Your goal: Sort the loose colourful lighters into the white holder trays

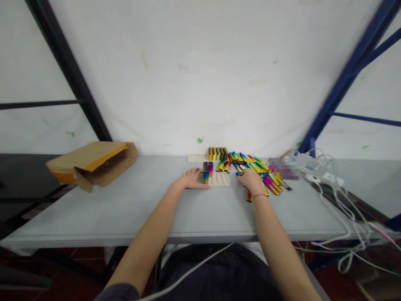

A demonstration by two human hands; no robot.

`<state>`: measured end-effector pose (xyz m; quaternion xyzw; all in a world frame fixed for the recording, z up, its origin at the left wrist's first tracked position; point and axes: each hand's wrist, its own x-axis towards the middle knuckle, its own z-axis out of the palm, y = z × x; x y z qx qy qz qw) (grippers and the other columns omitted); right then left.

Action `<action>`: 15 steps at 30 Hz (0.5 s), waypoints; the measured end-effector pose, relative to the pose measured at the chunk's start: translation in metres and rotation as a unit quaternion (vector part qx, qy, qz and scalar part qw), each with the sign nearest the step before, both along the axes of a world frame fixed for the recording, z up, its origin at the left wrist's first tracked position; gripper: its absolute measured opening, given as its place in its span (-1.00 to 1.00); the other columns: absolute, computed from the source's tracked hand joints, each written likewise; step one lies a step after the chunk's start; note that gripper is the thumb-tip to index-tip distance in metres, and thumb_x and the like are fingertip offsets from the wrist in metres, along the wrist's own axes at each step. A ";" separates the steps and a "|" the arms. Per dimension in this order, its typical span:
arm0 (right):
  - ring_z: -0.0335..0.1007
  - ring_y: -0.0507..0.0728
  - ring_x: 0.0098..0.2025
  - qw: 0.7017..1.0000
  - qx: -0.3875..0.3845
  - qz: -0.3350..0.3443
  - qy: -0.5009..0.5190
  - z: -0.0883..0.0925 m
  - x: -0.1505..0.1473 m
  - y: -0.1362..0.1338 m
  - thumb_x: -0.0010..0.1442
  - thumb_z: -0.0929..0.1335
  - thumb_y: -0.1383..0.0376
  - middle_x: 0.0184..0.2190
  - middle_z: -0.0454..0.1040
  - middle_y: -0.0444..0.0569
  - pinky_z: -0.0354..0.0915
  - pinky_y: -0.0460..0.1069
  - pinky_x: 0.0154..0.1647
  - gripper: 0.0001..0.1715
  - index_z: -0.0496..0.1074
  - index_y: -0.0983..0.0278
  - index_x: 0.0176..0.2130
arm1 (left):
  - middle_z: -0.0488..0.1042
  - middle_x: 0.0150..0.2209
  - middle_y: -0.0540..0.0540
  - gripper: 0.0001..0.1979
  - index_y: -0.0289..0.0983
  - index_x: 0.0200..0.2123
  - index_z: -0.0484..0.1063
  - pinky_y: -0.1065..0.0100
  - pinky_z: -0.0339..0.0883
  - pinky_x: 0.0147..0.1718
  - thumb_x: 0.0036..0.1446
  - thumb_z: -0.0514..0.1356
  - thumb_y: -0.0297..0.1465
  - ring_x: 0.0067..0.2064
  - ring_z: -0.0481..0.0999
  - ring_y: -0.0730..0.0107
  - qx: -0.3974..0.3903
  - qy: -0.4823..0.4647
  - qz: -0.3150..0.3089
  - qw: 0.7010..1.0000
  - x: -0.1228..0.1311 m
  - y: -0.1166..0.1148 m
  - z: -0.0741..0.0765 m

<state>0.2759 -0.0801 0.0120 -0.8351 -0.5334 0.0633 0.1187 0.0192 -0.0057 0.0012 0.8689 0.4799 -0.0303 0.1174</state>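
A white tray with rows of holes lies on the table in front of me. Several shiny multicoloured lighters stand upright at its left end. My left hand is at that end, its thumb and fingers spread around the tray's corner and holding nothing. To the right of the tray, my right hand is closed, and the blue end of a lighter pokes out at its fingertips. Around and beyond that hand lies a loose pile of colourful lighters.
Near the wall sits a second white tray, with upright lighters filling its right part. An opened cardboard box lies at the left. On the right are power strips, a white mouse and tangled white cables.
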 end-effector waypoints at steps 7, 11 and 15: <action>0.46 0.27 -0.06 0.996 0.019 0.081 -0.028 -0.010 -0.005 0.010 0.13 0.28 0.42 -0.12 0.52 0.29 0.28 0.01 -0.11 -0.63 0.48 0.44 -0.07 | -0.07 0.36 -0.27 0.06 -0.19 0.31 0.02 -0.01 -0.14 0.26 -0.14 0.08 0.30 0.36 -0.09 -0.10 0.002 0.001 -0.001 1.000 0.000 -0.001 0.000; 0.42 0.22 -0.08 0.983 0.106 0.149 0.015 -0.012 -0.002 0.015 0.16 0.24 0.41 -0.12 0.51 0.24 0.25 -0.02 -0.08 -0.69 0.46 0.42 -0.13 | -0.05 0.36 -0.25 0.06 -0.17 0.31 0.01 0.00 -0.12 0.26 -0.14 0.07 0.31 0.35 -0.08 -0.08 0.004 0.005 -0.003 1.000 -0.001 0.000 0.000; 0.40 0.14 -0.25 0.941 0.223 0.171 0.187 -0.014 -0.008 0.021 0.24 0.17 0.23 -0.22 0.50 0.05 0.29 -0.02 -0.18 -0.64 0.35 0.31 -0.04 | -0.04 0.35 -0.25 0.06 -0.16 0.31 0.02 0.01 -0.11 0.26 -0.15 0.07 0.32 0.35 -0.07 -0.10 0.006 0.003 -0.002 1.000 -0.001 0.001 -0.001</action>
